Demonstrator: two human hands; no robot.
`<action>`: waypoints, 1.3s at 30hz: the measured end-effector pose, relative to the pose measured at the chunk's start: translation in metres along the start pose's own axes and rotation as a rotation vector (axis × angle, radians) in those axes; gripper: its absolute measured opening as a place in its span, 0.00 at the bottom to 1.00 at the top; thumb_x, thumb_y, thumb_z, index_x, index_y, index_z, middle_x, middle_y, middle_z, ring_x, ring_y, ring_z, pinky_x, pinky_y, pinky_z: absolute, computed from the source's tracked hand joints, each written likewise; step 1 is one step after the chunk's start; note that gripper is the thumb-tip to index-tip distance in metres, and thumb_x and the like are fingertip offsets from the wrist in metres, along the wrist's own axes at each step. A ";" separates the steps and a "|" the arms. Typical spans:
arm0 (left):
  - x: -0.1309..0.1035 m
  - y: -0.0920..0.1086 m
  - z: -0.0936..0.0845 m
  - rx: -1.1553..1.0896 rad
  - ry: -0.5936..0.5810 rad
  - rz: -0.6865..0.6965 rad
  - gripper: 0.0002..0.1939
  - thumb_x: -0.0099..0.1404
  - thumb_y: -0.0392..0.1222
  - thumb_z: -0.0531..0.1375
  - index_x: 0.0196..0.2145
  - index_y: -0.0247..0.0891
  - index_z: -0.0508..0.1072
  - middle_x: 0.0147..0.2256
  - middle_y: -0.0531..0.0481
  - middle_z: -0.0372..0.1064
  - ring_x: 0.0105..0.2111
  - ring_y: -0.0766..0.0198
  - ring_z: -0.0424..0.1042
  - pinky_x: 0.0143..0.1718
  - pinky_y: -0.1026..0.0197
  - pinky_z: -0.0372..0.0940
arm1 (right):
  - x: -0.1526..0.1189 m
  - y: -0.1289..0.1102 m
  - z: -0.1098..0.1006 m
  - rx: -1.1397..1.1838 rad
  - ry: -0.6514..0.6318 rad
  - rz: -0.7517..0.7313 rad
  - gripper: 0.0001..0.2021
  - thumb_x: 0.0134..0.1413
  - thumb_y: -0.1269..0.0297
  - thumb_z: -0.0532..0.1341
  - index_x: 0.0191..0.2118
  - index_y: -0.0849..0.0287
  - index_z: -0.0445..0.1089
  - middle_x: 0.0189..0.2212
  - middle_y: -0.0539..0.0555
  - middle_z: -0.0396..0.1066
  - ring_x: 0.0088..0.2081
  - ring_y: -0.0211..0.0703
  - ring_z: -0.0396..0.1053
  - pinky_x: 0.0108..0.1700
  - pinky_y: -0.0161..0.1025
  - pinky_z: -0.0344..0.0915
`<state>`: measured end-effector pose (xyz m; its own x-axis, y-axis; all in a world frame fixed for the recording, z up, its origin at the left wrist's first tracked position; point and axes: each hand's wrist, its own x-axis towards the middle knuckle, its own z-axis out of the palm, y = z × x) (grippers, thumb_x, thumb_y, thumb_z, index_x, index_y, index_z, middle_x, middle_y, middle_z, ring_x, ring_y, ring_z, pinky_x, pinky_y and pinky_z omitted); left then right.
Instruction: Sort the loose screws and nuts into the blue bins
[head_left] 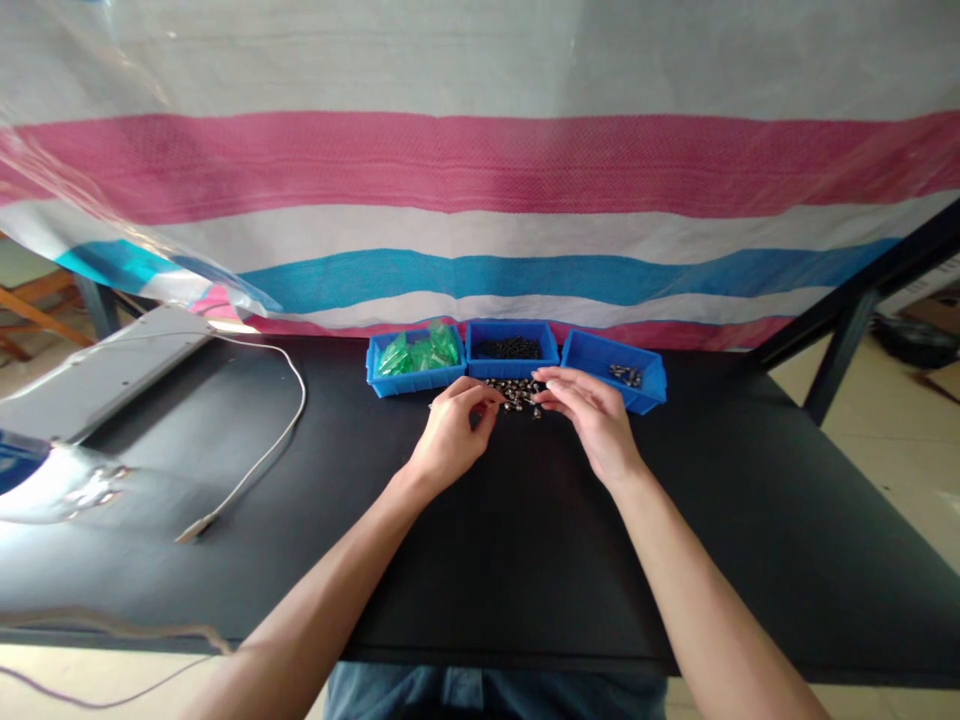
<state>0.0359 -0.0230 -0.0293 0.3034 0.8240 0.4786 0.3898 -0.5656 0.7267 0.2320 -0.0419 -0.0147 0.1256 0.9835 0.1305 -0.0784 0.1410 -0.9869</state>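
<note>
A loose pile of small shiny metal fittings (517, 393) lies on the black table in front of the blue bins. My left hand (452, 432) is at the pile's left side, thumb and forefinger pinched together; whatever is between them is too small to make out. Over the pile's right edge reaches my right hand (598, 425), its fingers stretched out and slightly apart, and nothing shows clearly in them. Behind the hands stand a bin of green plastic pieces (418, 352), a bin of small black parts (512, 347) and a bin with some metal pieces (625, 375).
A white cable (289, 425) curves over the table (517, 560) on the left, by a grey flat panel (112, 365). A clear plastic bag (86, 490) lies at the far left. A striped sheet (450, 160) hangs behind; a black metal frame (840, 350) rises at right.
</note>
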 end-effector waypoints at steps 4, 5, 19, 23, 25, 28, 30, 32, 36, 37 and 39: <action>0.000 0.002 0.002 -0.265 0.010 -0.174 0.03 0.63 0.36 0.62 0.35 0.36 0.75 0.35 0.47 0.75 0.34 0.62 0.78 0.38 0.60 0.76 | 0.000 0.000 -0.001 -0.007 -0.005 -0.007 0.11 0.54 0.56 0.69 0.41 0.56 0.79 0.44 0.56 0.79 0.38 0.45 0.78 0.42 0.42 0.73; 0.001 0.003 0.002 -0.328 0.012 -0.207 0.03 0.62 0.37 0.63 0.35 0.36 0.74 0.34 0.48 0.75 0.34 0.62 0.78 0.38 0.61 0.76 | 0.000 0.000 -0.001 -0.014 -0.011 -0.005 0.12 0.54 0.56 0.69 0.41 0.56 0.79 0.43 0.56 0.80 0.38 0.45 0.78 0.42 0.42 0.73; 0.004 0.007 0.000 -0.608 0.028 -0.259 0.14 0.59 0.44 0.70 0.38 0.35 0.74 0.37 0.46 0.76 0.39 0.62 0.77 0.41 0.62 0.73 | -0.005 0.000 0.006 0.048 -0.256 0.093 0.13 0.46 0.59 0.75 0.38 0.57 0.80 0.35 0.53 0.82 0.36 0.47 0.80 0.45 0.44 0.76; 0.005 0.008 0.000 -0.690 0.002 -0.273 0.14 0.56 0.43 0.72 0.36 0.34 0.75 0.35 0.47 0.77 0.37 0.63 0.77 0.41 0.62 0.72 | -0.005 0.000 0.004 0.064 -0.244 0.077 0.10 0.48 0.60 0.74 0.36 0.57 0.82 0.33 0.54 0.82 0.34 0.45 0.80 0.39 0.41 0.75; 0.006 0.008 0.000 -0.735 -0.016 -0.293 0.16 0.54 0.43 0.73 0.36 0.34 0.76 0.34 0.48 0.77 0.36 0.63 0.77 0.42 0.61 0.72 | -0.005 0.000 0.003 0.084 -0.228 0.073 0.10 0.49 0.58 0.74 0.36 0.57 0.82 0.32 0.54 0.81 0.32 0.45 0.80 0.37 0.40 0.75; 0.007 0.008 0.000 -0.769 -0.024 -0.318 0.16 0.53 0.44 0.74 0.36 0.34 0.77 0.33 0.49 0.77 0.34 0.65 0.76 0.42 0.61 0.72 | -0.004 -0.003 0.001 0.114 -0.200 0.104 0.11 0.48 0.56 0.74 0.34 0.58 0.82 0.30 0.55 0.81 0.29 0.44 0.79 0.35 0.39 0.74; 0.007 0.008 -0.001 -0.769 -0.015 -0.326 0.15 0.54 0.44 0.74 0.36 0.34 0.77 0.33 0.49 0.77 0.33 0.65 0.76 0.42 0.62 0.71 | -0.004 -0.005 0.000 0.130 -0.178 0.124 0.12 0.47 0.54 0.74 0.33 0.58 0.82 0.28 0.55 0.81 0.28 0.43 0.78 0.33 0.38 0.74; 0.007 0.009 -0.002 -0.746 -0.004 -0.329 0.14 0.55 0.44 0.72 0.36 0.34 0.77 0.33 0.49 0.76 0.33 0.65 0.76 0.40 0.62 0.71 | -0.004 -0.007 -0.001 0.143 -0.161 0.136 0.13 0.47 0.53 0.74 0.32 0.59 0.82 0.28 0.55 0.80 0.27 0.43 0.78 0.32 0.37 0.73; 0.005 0.008 -0.003 -0.565 0.020 -0.285 0.08 0.62 0.42 0.65 0.38 0.35 0.76 0.32 0.49 0.75 0.33 0.63 0.76 0.37 0.62 0.70 | -0.004 -0.007 -0.001 0.111 -0.129 0.160 0.14 0.48 0.52 0.73 0.30 0.61 0.81 0.26 0.55 0.79 0.25 0.42 0.77 0.30 0.37 0.72; 0.005 0.008 -0.004 -0.464 0.034 -0.254 0.06 0.63 0.40 0.63 0.38 0.36 0.76 0.32 0.49 0.75 0.33 0.63 0.75 0.36 0.63 0.70 | -0.004 -0.007 -0.001 0.112 -0.119 0.158 0.14 0.48 0.53 0.73 0.30 0.60 0.81 0.27 0.56 0.80 0.26 0.43 0.78 0.31 0.37 0.73; 0.003 0.007 -0.004 -0.221 0.058 -0.165 0.05 0.64 0.35 0.61 0.38 0.37 0.76 0.33 0.49 0.76 0.32 0.64 0.75 0.35 0.63 0.69 | -0.004 -0.008 0.001 0.165 -0.113 0.130 0.13 0.49 0.54 0.72 0.36 0.58 0.81 0.35 0.56 0.81 0.34 0.46 0.80 0.38 0.39 0.75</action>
<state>0.0363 -0.0247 -0.0210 0.1985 0.9085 0.3677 0.2287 -0.4078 0.8840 0.2314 -0.0471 -0.0069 -0.0069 0.9997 0.0226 -0.2487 0.0202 -0.9684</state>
